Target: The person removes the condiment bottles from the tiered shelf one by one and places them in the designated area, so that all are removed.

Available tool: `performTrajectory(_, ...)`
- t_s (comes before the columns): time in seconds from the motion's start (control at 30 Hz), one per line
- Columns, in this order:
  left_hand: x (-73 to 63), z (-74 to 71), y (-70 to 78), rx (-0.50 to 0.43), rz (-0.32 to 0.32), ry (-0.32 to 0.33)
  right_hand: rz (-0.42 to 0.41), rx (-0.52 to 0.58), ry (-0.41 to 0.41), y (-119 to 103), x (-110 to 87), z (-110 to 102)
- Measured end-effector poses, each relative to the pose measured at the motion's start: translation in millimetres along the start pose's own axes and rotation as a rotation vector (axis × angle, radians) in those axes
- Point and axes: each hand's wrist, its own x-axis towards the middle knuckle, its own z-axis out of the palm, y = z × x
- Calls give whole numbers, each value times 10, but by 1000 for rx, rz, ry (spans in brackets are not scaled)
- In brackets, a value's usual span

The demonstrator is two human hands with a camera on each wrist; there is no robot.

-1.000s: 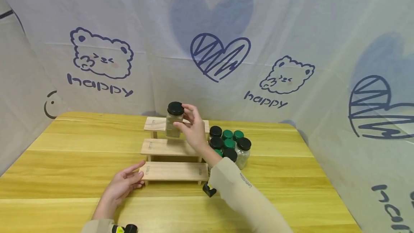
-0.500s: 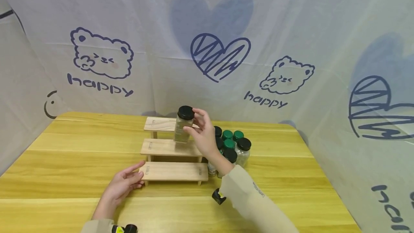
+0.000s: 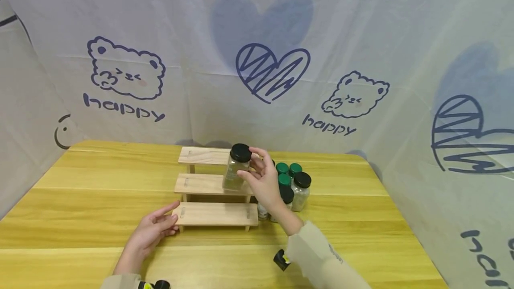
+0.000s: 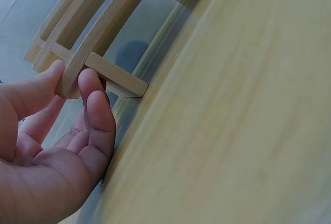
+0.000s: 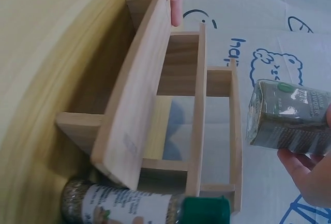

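A square spice jar (image 3: 234,175) with a black lid (image 3: 241,152) is held by my right hand (image 3: 266,184), thumb and fingers at its right side. In the right wrist view, the labelled glass jar (image 5: 289,113) hangs apart from the shelves. A three-step wooden rack (image 3: 217,213) stands on the table. My left hand (image 3: 150,231) grips the left end of its lowest step. The left wrist view shows the thumb on one face of that step (image 4: 98,32) and fingers of the left hand (image 4: 67,146) on the other.
Several jars with green lids (image 3: 283,179) and black lids (image 3: 302,179) crowd the right side of the rack. One green-capped jar (image 5: 129,203) lies close to the rack in the right wrist view. Behind the table (image 3: 341,217) hangs a printed cloth (image 3: 192,57).
My right hand has brought the spice jar down and to the right, from in front of the top step to over the middle one. The left hand stays on the rack.
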Motion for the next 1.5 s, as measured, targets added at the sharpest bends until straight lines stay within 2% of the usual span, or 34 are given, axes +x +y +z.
performTrajectory(0.17,0,1,2,8,0,4,-9,-9,-17,-6,-108,-53)
performTrajectory(0.73,-1,-3,-10,0,-4,4,77,18,-14,-7,-438,-254)
performTrajectory(1.1,-9,15,-4,4,-1,11,86,61,-27,51,-650,-427)
performTrajectory(1.33,-2,17,1,13,-4,8,85,42,-10,81,-799,-573)
performTrajectory(1.5,0,4,-7,11,-4,8,52,21,-30,88,-884,-663)
